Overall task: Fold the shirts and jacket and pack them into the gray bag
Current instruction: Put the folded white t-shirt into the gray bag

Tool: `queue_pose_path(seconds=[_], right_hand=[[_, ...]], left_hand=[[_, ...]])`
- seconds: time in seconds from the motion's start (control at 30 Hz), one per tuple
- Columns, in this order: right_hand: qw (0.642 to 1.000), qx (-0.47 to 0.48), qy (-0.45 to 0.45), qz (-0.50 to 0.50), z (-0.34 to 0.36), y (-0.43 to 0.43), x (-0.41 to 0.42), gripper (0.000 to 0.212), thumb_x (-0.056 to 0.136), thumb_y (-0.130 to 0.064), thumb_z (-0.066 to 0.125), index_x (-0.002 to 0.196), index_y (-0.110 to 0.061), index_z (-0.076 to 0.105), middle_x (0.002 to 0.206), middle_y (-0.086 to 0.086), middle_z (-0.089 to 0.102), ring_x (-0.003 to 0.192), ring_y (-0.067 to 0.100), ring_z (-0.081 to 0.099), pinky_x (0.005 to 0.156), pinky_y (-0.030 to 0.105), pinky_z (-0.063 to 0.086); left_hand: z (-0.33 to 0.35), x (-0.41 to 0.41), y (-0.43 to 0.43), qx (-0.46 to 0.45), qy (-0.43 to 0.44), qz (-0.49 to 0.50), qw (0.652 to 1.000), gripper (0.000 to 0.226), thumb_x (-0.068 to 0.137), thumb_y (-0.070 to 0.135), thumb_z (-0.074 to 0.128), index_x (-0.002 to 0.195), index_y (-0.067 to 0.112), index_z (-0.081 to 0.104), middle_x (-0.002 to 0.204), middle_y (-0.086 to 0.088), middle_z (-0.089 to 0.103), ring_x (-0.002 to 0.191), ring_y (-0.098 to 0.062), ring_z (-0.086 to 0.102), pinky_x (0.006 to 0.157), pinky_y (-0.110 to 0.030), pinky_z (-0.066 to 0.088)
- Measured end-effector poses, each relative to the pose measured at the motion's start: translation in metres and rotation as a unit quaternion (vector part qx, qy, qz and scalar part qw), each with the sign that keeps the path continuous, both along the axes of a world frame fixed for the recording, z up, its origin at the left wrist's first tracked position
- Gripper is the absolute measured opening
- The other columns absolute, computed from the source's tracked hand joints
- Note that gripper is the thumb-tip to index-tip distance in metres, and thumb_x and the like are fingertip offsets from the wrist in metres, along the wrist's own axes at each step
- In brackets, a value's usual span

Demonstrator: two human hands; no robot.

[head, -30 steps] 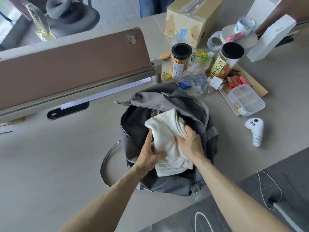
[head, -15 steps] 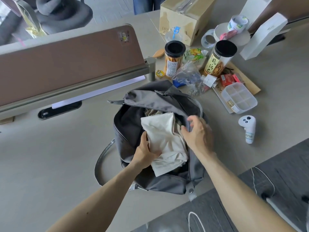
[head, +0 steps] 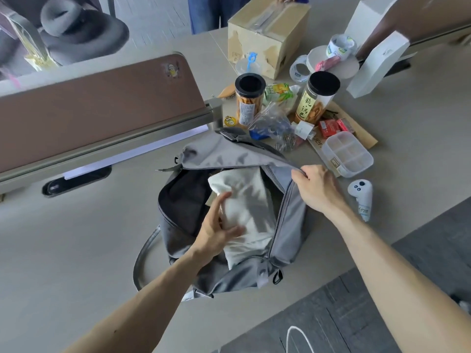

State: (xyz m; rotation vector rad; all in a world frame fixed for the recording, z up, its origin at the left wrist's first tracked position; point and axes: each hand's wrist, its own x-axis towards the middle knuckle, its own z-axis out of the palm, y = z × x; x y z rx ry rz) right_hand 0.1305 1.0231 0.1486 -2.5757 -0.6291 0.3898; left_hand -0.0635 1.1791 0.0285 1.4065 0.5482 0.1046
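Inside the gray bag (head: 293, 220), mid-table, lies the folded white shirt (head: 249, 200). Left hand (head: 214, 230), fingers straight, presses its eight-o'clock side; right hand (head: 316, 189) pinches the flap (head: 224, 154) edge at two o'clock. Press the shirt flat and deep before closing the flap.

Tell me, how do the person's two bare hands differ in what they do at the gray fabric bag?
The left hand lies with fingers spread, pressing the white folded garment inside the gray fabric bag; the right hand has fingers curled, pinching the bag's rim. The left is within the opening, the right at its right edge. Both work on one bag.
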Motion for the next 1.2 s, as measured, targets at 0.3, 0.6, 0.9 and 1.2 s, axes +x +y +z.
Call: queue_pose_path(seconds=[0.3, 0.6, 0.9, 1.2], right_hand=[[1.000, 0.016, 0.008, -0.021, 0.012, -0.028, 0.007, 0.046, 0.097, -0.023, 0.051, 0.058, -0.012, 0.028, 0.056, 0.005, 0.029, 0.060, 0.026, 0.034, 0.052, 0.038, 0.023], [1.000, 0.009, 0.024, -0.018, 0.011, -0.026, 0.006, 0.046, 0.095, -0.022, 0.051, 0.057, -0.015, 0.026, 0.055, 0.003, 0.028, 0.058, 0.024, 0.032, 0.050, 0.036, 0.022], [0.999, 0.003, 0.039, -0.012, 0.012, -0.030, 0.010, 0.045, 0.096, -0.025, 0.052, 0.059, -0.013, 0.028, 0.059, 0.007, 0.029, 0.060, 0.024, 0.032, 0.052, 0.037, 0.020], [1.000, 0.010, 0.021, -0.003, 0.017, -0.029, 0.008, 0.044, 0.096, -0.023, 0.050, 0.060, -0.012, 0.027, 0.058, 0.007, 0.031, 0.059, 0.024, 0.034, 0.052, 0.036, 0.022]], left_hand=[[-0.018, 0.028, -0.014, 0.147, 0.151, -0.038, 0.977, 0.077, 0.072, 0.007, 0.082, 0.134, 0.033, 0.044, 0.089, 0.009, 0.059, 0.072, -0.006, 0.058, 0.060, -0.007, 0.044], [0.000, 0.053, -0.022, -0.058, -0.040, -0.019, 0.997, 0.073, 0.073, -0.011, 0.081, 0.130, 0.021, 0.048, 0.085, 0.012, 0.050, 0.070, -0.007, 0.045, 0.063, -0.026, 0.051], [-0.014, 0.059, -0.034, 0.192, 0.182, -0.060, 0.962, 0.081, 0.066, 0.027, 0.090, 0.131, 0.030, 0.041, 0.120, -0.013, 0.059, 0.085, -0.018, 0.062, 0.068, -0.025, 0.054], [-0.010, 0.085, -0.054, 0.542, 0.167, -0.380, 0.731, 0.079, 0.089, 0.075, 0.022, 0.158, 0.041, 0.002, 0.167, 0.005, -0.012, 0.153, -0.026, -0.014, 0.118, -0.064, -0.004]])
